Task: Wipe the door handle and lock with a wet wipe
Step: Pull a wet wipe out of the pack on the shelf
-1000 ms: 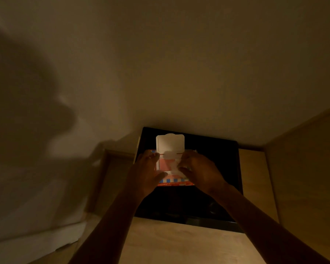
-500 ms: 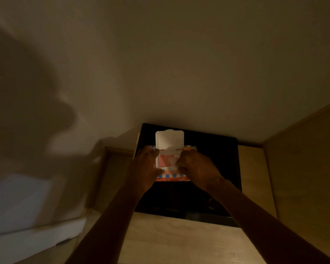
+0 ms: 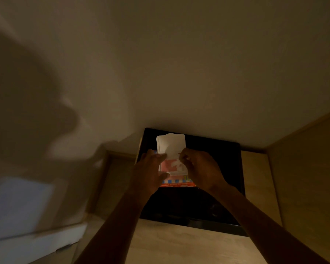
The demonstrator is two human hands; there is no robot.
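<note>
A pack of wet wipes (image 3: 176,182) with red, white and blue print lies on a black panel (image 3: 217,168). Its white flap lid (image 3: 171,144) stands open and upright. My left hand (image 3: 151,170) grips the pack's left side, thumb near the opening. My right hand (image 3: 200,168) rests on the right side, with fingertips pinched at the opening where a white wipe (image 3: 174,164) shows. No door handle or lock is in view. The light is dim.
The black panel is set into a light wooden counter (image 3: 179,244). A wooden side wall (image 3: 309,178) rises on the right. A plain wall (image 3: 160,63) fills the back. A white box-like object (image 3: 27,242) sits at the lower left.
The view has shifted slightly. My right fingertips have moved up to the pack's opening and pinch at the wipe. The lid stays open.
</note>
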